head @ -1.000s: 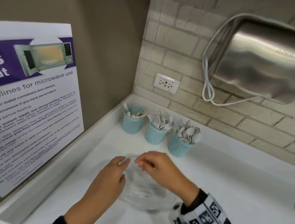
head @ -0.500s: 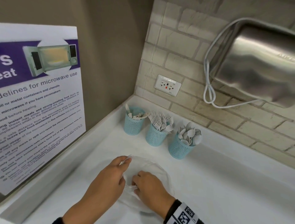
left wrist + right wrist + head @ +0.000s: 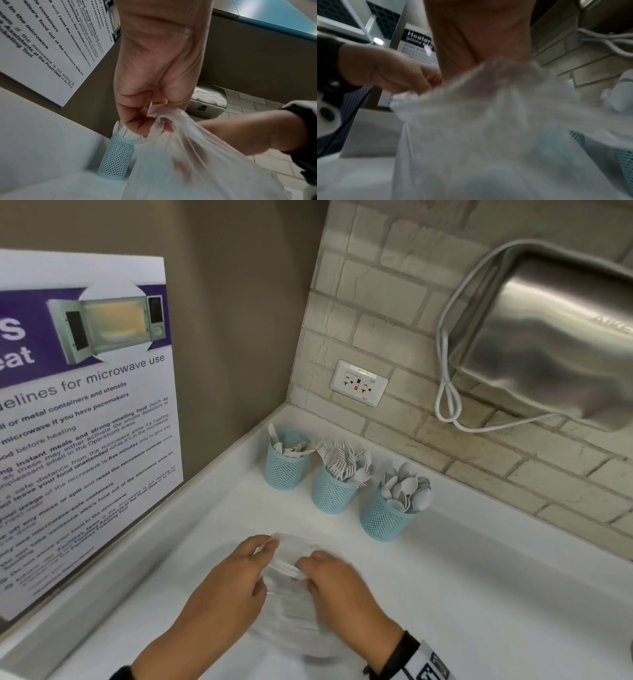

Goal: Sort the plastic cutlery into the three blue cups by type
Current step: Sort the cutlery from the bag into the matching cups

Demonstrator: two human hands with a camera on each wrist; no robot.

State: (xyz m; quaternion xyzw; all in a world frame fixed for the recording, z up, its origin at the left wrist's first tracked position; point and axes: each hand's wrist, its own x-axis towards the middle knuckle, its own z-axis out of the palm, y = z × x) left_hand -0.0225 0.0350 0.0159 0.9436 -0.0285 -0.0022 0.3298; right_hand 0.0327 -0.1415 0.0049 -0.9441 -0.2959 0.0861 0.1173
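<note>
Both hands, left hand (image 3: 236,587) and right hand (image 3: 337,587), pinch a clear plastic bag (image 3: 197,155) near the blue cups (image 3: 334,491), likely opening it.

You can read on the wall poster (image 3: 85,419) "…lines for microwave use" | "metal containers and utensils" | "microwave if you have pacemakers" | second sign (image 3: 418,46) "Heater", "Safety guide…" | hand dryer (image 3: 555,344) lettering illegible

Three blue cups (image 3: 286,470), two hands (image 3: 222,590), one clear bag (image 3: 291,607), one poster (image 3: 82,419), one socket (image 3: 358,383), one dryer (image 3: 548,344), perhaps.
</note>
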